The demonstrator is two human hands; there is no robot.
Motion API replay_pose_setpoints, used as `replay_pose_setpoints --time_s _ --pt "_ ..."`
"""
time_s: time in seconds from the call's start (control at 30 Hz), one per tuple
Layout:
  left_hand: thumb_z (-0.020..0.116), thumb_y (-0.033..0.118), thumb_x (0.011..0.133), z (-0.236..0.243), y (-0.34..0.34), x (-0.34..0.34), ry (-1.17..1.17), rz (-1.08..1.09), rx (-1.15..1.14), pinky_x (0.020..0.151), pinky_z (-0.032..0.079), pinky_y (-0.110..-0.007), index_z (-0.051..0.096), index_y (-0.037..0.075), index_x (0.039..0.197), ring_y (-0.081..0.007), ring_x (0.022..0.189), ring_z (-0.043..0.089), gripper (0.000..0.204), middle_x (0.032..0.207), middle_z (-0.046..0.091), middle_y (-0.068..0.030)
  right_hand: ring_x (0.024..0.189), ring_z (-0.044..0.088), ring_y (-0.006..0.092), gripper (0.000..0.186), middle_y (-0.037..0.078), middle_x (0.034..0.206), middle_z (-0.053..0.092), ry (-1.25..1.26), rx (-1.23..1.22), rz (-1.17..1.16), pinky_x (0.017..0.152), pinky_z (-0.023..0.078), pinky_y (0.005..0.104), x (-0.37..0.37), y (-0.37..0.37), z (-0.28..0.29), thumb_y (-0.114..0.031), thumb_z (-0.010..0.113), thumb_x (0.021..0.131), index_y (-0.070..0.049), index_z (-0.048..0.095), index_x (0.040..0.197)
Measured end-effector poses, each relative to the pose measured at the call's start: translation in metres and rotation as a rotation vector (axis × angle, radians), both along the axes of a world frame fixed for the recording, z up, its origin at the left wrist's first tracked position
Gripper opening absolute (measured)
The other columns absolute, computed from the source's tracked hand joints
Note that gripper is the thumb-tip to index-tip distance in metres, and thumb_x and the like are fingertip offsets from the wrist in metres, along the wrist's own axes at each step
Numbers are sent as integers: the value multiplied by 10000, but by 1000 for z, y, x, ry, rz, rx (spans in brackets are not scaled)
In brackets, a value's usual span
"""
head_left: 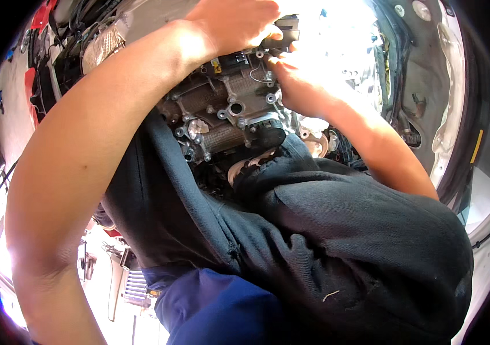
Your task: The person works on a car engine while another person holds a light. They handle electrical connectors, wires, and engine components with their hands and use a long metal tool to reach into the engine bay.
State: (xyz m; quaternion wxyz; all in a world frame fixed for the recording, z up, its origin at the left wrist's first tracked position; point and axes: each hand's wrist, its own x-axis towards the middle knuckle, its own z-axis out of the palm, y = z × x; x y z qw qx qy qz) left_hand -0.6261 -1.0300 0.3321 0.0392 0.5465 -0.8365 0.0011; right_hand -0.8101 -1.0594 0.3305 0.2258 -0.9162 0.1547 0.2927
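At the top of the view my left hand [238, 22] has its fingers curled against a dark block-shaped part [288, 30]. Just below and to the right is my right hand [302, 83], its fingers bent in at the lower side of that part. What the right fingertips grip is hidden. Both hands are over the far end of an engine [219, 141], whose grey metal top carries bolts, round bosses and a round hole. A thin wire loop [254, 73] hangs beside the right fingers. Glare washes out the area beyond the hands.
My dark-trousered legs [337, 230] rest over the engine bay, with a shoe [262, 138] on the engine's near edge. A perforated metal heat shield [104, 47] and cables stand to the left. The pale car body panel [449, 98] and black hoses [391, 63] lie to the right.
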Motion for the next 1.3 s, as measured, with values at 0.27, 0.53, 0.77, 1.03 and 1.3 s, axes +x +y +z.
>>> replay_pose_setpoints --time_s 0.27,0.53,0.77,1.03,1.3 --pt "578 375 818 -5 -6 -4 151 -16 -85 1158 9 -570 725 60 868 -367 1411 183 351 1356 479 -189 1000 600 306 704 208 1104 582 131 133 -152 880 481 408 4 -15 14 -72 514 764 -51 282 1429" --pt "619 159 761 21 10 -18 93 232 102 1153 42 -555 713 56 866 -367 1398 222 175 1369 471 -189 1361 328 296 784 242 1484 288 206 356 -192 1097 299 375 -27 -31 -34 5 413 795 -128 140 1518" --pt "597 136 777 15 64 -53 184 358 188 983 329 -444 657 61 986 -280 1131 473 230 1137 581 -118 1424 210 299 716 191 1513 263 209 333 -229 1161 181 375 -5 -34 2 -13 399 811 -110 213 1495" --pt "550 132 770 -11 64 -50 289 271 78 904 403 -411 674 83 815 -240 1010 581 141 893 643 -62 876 608 255 618 185 1123 578 -87 448 -312 764 489 390 -26 -30 -9 -37 473 881 -165 291 1458" --pt "593 125 725 -11 59 -49 166 200 37 827 444 -399 681 106 802 -220 894 622 119 892 659 -49 776 650 317 440 178 961 649 -572 56 -224 698 526 414 -64 -35 -27 -139 492 935 -147 436 1371"
